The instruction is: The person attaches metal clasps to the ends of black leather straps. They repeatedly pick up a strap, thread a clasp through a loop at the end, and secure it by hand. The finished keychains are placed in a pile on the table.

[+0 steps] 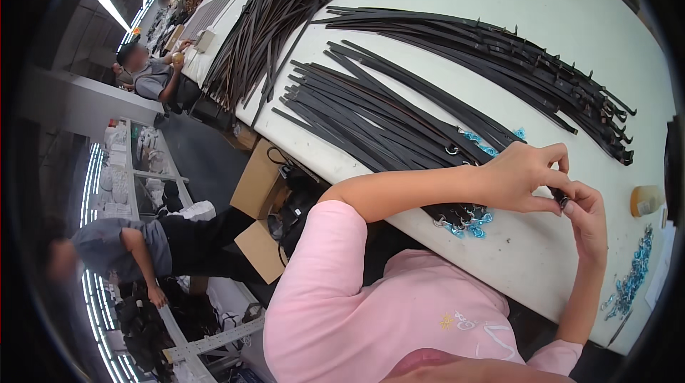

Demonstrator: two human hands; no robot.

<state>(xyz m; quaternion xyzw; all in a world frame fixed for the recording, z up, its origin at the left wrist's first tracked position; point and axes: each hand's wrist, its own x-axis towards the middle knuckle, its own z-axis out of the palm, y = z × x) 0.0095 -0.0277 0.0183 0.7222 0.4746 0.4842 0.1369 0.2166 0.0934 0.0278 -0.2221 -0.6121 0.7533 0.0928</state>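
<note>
My left hand (524, 176) and my right hand (586, 215) meet above the near right part of the white table (528, 254). Between their fingertips is a small dark piece (559, 197) with a shiny bit on it; the fingers cover most of it. Both hands are closed on this piece. Under and beyond my left forearm lies a spread of flat black straps (371, 123). Metal clips wrapped in blue plastic (471, 225) sit at the straps' near ends, just left of my hands.
More black straps with buckles (528, 62) lie farther back, and a dark strap heap (267, 33) at far left. On the right are a yellowish jar (646, 200) and loose blue-wrapped clips (631, 276). An open carton (257, 180) stands left; two people (153, 75) (128, 247) are nearby.
</note>
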